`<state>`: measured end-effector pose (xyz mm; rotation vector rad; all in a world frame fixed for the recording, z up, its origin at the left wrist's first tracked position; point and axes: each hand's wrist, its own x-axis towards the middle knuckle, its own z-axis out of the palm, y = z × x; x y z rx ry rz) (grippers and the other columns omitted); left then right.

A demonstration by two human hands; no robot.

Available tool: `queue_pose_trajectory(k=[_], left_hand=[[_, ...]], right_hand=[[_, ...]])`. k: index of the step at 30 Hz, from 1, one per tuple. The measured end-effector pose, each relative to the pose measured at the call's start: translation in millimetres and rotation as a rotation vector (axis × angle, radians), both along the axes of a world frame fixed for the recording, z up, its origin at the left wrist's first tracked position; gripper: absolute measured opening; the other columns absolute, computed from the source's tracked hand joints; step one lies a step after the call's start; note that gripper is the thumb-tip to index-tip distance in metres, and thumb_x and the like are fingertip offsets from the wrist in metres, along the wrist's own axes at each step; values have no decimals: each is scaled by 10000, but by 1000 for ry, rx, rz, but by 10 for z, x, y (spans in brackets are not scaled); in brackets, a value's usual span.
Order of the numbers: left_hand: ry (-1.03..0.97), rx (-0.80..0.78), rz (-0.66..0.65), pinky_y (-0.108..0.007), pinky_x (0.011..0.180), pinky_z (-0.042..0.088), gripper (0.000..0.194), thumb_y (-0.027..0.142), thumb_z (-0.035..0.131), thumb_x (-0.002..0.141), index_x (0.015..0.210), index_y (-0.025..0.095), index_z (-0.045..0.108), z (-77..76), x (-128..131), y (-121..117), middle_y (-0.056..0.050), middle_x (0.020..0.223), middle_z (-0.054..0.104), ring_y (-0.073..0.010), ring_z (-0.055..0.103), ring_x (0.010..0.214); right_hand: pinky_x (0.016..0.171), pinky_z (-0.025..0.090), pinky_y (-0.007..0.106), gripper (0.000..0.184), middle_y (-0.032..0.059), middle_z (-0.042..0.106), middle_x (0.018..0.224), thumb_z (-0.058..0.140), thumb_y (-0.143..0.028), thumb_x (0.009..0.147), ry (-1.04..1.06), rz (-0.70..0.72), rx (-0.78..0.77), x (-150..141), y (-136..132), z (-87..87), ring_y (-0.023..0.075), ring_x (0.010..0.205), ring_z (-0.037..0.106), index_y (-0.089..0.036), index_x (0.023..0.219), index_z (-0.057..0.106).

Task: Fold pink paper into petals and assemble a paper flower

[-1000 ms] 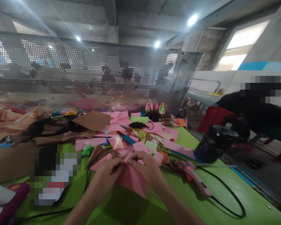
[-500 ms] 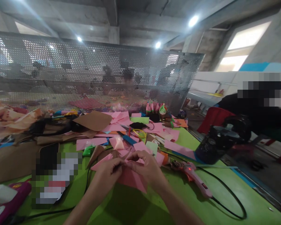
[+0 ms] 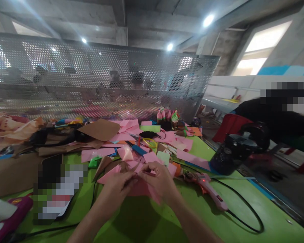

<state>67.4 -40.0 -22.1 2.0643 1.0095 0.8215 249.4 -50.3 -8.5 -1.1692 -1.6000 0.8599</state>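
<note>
Both hands meet over a pink sheet that looks like foam or paper, held up above the green table. My left hand pinches its upper edge with thumb and fingers. Close beside it, my right hand pinches the same sheet, the fingertips of the two hands nearly touching. The sheet's lower part hangs beneath the fingers, and the hands hide much of it. More pink pieces lie just behind the hands. A pink glue gun with a lit red light rests to the right, its black cord looping.
A dark jug-like container stands at the right table edge. Brown sheets, small ice-cream-shaped pieces and a phone-like object lie about. A perforated metal screen closes the back. A seated person is at right.
The sheet's lower part has tilted, showing less of its face under my fingers. Both hands keep their pinch and have barely moved; the view has shifted slightly.
</note>
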Motion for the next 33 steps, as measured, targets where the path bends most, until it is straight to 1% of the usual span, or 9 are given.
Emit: queue_pose_trajectory(k=[3,7,11,14,16,19,24,26,33], left_hand=[[-43,-37,58,-268,679,402,314,367,444,935,846,210,701,-35,11,17,-33,795,700,-219,625,774],[-215,-89,225,-257,663,401,330,442,496,901,766,197,671,-33,-16,56,-10,732,636,-203,584,765],[-450,-354,344,-246,677,444,372,544,621,793,820,185,710,-15,-33,48,-13,778,661,-195,596,787],[-580,-566,413,-254,705,483,462,583,726,675,907,184,733,-22,-33,18,-39,939,700,-208,621,869],[-617,-634,398,-269,745,499,504,581,758,639,960,193,739,-29,-29,2,-51,1029,700,-222,621,936],[-599,-638,355,-280,757,504,483,591,750,650,935,202,751,-33,-12,-12,-52,1019,704,-235,613,957],[-557,-505,343,-283,804,487,409,572,739,671,852,206,769,-62,43,-2,-49,948,726,-245,614,970],[-545,-473,333,-302,842,482,411,568,734,676,874,210,770,-95,61,15,-45,936,730,-247,616,984],[-548,-525,274,-297,820,488,458,608,702,691,887,198,757,-96,73,-4,-52,958,720,-230,613,959]], right_hand=[[741,492,293,96,26,724,800,671,-276,799,21,15,-18,9,9,5,203,796,648,-194,790,722],[820,470,314,224,58,716,982,607,-359,863,128,-151,62,100,39,59,219,927,625,-212,991,717],[891,443,340,301,51,651,1214,533,-292,877,201,-145,115,143,27,99,223,1015,590,-254,1127,695],[914,437,349,399,26,632,1247,512,-183,804,177,-95,112,125,3,114,220,1036,573,-281,1148,690],[910,436,354,485,25,646,1213,532,-138,746,129,-96,101,104,-6,118,222,1031,566,-290,1184,670],[878,442,351,460,48,675,1127,603,-119,705,56,-81,143,77,-4,101,236,1011,578,-258,1136,684],[784,448,310,204,35,673,883,625,-61,686,-13,-145,290,41,-9,47,211,864,608,-207,817,684],[761,445,304,187,28,654,834,586,-35,696,-30,-168,324,24,-26,50,203,835,603,-204,741,651],[792,418,350,251,43,726,881,599,-63,726,-244,-117,471,15,-33,68,235,863,615,-232,880,702]])
